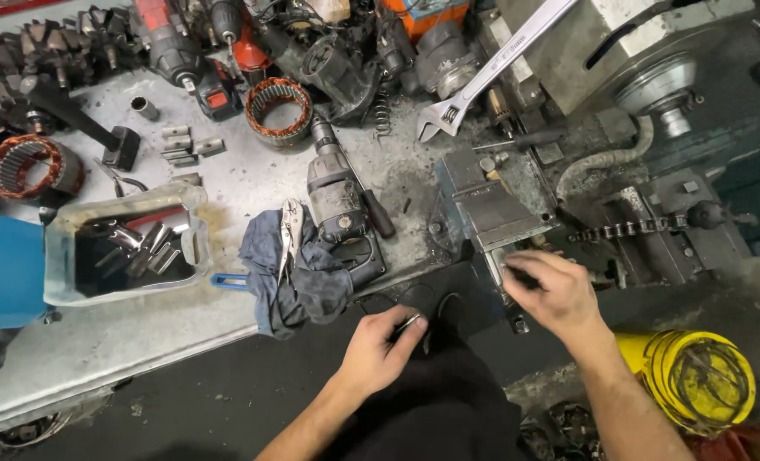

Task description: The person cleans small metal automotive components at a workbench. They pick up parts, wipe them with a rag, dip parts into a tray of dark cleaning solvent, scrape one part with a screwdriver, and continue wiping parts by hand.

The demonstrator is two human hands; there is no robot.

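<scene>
Presently, findings as follows.
Left hand: left hand (382,346), fingers closed on a small metal part (410,323), just off the table's front edge.
Right hand: right hand (553,293), fingers pinched on a dark piece at the vise (489,207) jaws, front right of the table (252,183).
Progress: small metal part not yet in the vise; fitting appears outstanding.
Nearby: locking pliers (289,229) on a rag (299,277); drill (337,189) beside them.
</scene>
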